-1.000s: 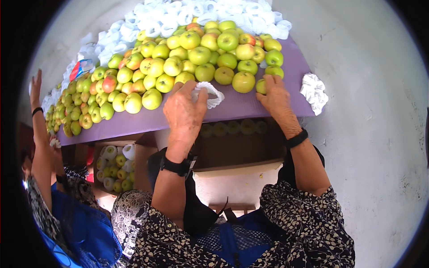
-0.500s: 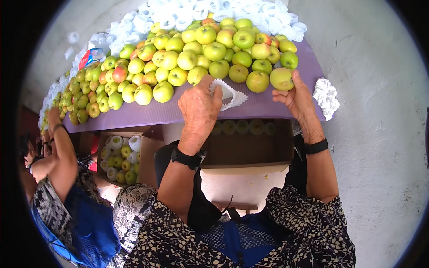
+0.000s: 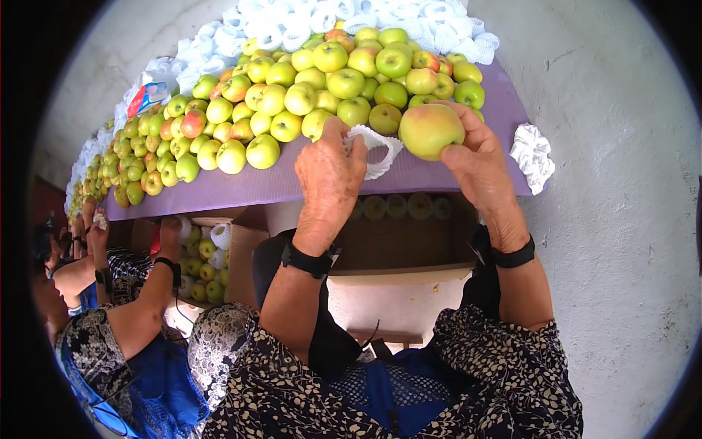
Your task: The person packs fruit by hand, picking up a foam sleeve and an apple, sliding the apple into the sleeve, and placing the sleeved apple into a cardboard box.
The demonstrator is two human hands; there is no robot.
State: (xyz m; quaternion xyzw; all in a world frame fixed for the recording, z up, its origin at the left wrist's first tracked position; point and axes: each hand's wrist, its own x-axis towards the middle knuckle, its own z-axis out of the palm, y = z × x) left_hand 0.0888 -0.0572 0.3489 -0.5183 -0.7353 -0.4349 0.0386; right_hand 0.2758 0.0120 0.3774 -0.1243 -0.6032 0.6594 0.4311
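In my right hand (image 3: 479, 157), a yellow-green apple (image 3: 430, 132) is gripped between thumb and fingers, raised above the table's near edge. My left hand (image 3: 329, 172) pinches a white foam net sleeve (image 3: 379, 155), whose round mouth gapes toward the apple. A small gap separates the sleeve from the apple. Just beyond both hands lies a large heap of green and reddish apples (image 3: 300, 99) on the purple-covered table (image 3: 303, 175).
White foam sleeves (image 3: 292, 18) are piled behind the apples. A crumpled white cloth (image 3: 533, 159) lies at the table's right edge. Below sits an open cardboard box (image 3: 406, 241) with a row of wrapped apples. To the left, a co-worker's arm (image 3: 146, 307) reaches into another apple box (image 3: 241, 256).
My right hand has lifted the apple off the heap's right side and brought it left and closer, near the sleeve. The co-worker's arm has moved from the heap to the box.
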